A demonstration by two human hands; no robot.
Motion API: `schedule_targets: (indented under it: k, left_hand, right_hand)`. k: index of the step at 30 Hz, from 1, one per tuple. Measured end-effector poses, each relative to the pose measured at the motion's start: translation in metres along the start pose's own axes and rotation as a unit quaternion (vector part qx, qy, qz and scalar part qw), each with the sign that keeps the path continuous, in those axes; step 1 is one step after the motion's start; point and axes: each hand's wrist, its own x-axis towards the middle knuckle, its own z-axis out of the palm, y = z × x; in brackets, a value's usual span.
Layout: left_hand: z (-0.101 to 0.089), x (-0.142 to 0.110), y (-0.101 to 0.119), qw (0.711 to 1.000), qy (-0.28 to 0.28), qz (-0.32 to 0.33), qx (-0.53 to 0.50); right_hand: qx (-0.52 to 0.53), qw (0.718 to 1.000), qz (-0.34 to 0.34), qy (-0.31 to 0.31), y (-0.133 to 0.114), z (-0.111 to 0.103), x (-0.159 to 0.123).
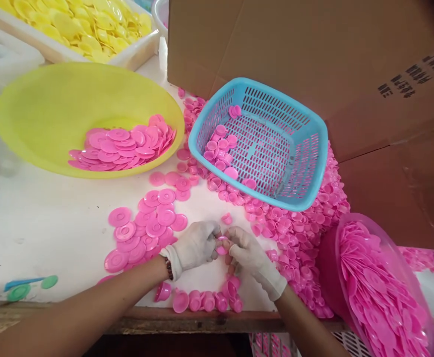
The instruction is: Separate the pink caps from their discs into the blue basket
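Observation:
My left hand (pixel 198 245) and my right hand (pixel 252 258), both in whitish gloves with bare fingertips, meet over the white tabletop. Their fingers pinch a small pink toy cup (pixel 222 246) between them; the fingertips partly cover it. Just beyond them lies a single pink cup (pixel 226 218). Nearer the table's front edge, several pink cups (pixel 202 301) sit in a curved row. Flat pink toy saucers (pixel 155 225) are spread to the left of my left hand. To the right of my right hand spreads a heap of pink cups (pixel 302 248).
A yellow bowl (pixel 45 109) with pink saucers stands back left. A blue basket (pixel 313 163) holding some cups rests on the heap. At right, a pink tub (pixel 328 272) is full of flat pink pieces. Cardboard (pixel 276 44) walls the back; yellow pieces (pixel 83 25) fill a white box.

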Motion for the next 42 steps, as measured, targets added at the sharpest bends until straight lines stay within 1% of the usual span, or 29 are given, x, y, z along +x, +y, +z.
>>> schedule_targets:
  k: [2,3,6,8,10,13,16,19,22,24,28,30,31,32,34,35,36,37,39,40,42]
  left_hand:
    - [-0.001,0.001,0.001,1.000,-0.003,-0.004,0.007]
    - [-0.001,0.002,0.000,1.000,0.002,0.005,0.018]
    - [-0.001,0.005,-0.005,0.996,0.019,0.056,0.061]
    - [-0.002,0.004,-0.006,0.994,0.020,0.072,0.075]
    - [-0.003,0.001,-0.006,0.993,0.008,0.077,0.089]
    - [-0.006,-0.004,-0.003,0.982,0.005,0.113,0.150]
    - [-0.006,-0.004,-0.001,0.969,0.029,0.143,0.198]
    - [-0.004,0.001,-0.004,0.966,0.024,0.145,0.214]
    - [-0.001,0.005,-0.008,0.962,0.019,0.157,0.223]
    - [-0.001,0.004,-0.010,0.960,0.028,0.165,0.225]
    - [-0.011,-0.003,-0.004,0.946,0.059,0.142,0.285]
    - [-0.019,-0.006,0.001,0.932,0.091,0.143,0.322]
    - [-0.022,-0.007,0.003,0.923,0.108,0.148,0.339]
    - [-0.024,-0.008,0.004,0.914,0.122,0.152,0.356]
    - [-0.023,-0.009,0.005,0.900,0.128,0.149,0.390]
    - [-0.019,-0.010,0.004,0.896,0.119,0.146,0.402]
    - [-0.015,-0.012,0.002,0.894,0.104,0.146,0.411]
    - [-0.010,-0.013,0.002,0.892,0.088,0.146,0.419]
    - [-0.005,-0.018,0.003,0.885,0.059,0.147,0.439]
    - [-0.005,-0.020,0.005,0.879,0.049,0.147,0.452]
    - [-0.016,-0.026,0.013,0.864,0.049,0.147,0.480]
  right_hand:
    - [0.003,1.000,0.010,-0.012,0.002,-0.001,0.002]
    - [0.001,1.000,0.013,-0.012,0.002,-0.001,0.002]
    - [-0.001,1.000,0.003,-0.001,0.001,-0.001,0.003]
    - [0.005,1.000,-0.004,-0.014,0.000,-0.002,0.003]
    - [0.011,0.999,-0.003,-0.035,-0.001,-0.003,0.003]
    - [0.007,0.999,0.007,-0.037,-0.002,-0.004,0.003]
    - [-0.002,0.999,0.017,-0.029,-0.004,-0.002,0.002]
    - [-0.017,0.999,0.012,-0.027,-0.009,0.001,0.001]
    - [-0.025,0.999,-0.016,-0.018,-0.011,0.004,0.000]
    - [-0.021,0.999,-0.033,-0.006,-0.007,0.006,0.001]
    - [-0.028,0.998,-0.041,0.039,0.001,0.008,-0.002]
    - [-0.023,0.994,-0.076,0.078,-0.004,0.005,-0.011]
    - [-0.004,0.987,-0.117,0.107,-0.009,0.002,-0.017]
    - [0.027,0.975,-0.168,0.140,-0.017,-0.001,-0.024]
    - [0.102,0.938,-0.267,0.196,-0.033,-0.010,-0.036]
    - [0.124,0.922,-0.301,0.210,-0.040,-0.014,-0.040]
    - [0.123,0.915,-0.320,0.213,-0.044,-0.017,-0.041]
    - [0.096,0.916,-0.326,0.213,-0.046,-0.018,-0.039]
    - [-0.023,0.918,-0.332,0.214,-0.042,-0.018,-0.026]
    - [-0.102,0.909,-0.341,0.217,-0.038,-0.016,-0.017]
    - [-0.245,0.868,-0.368,0.224,-0.027,-0.011,0.004]
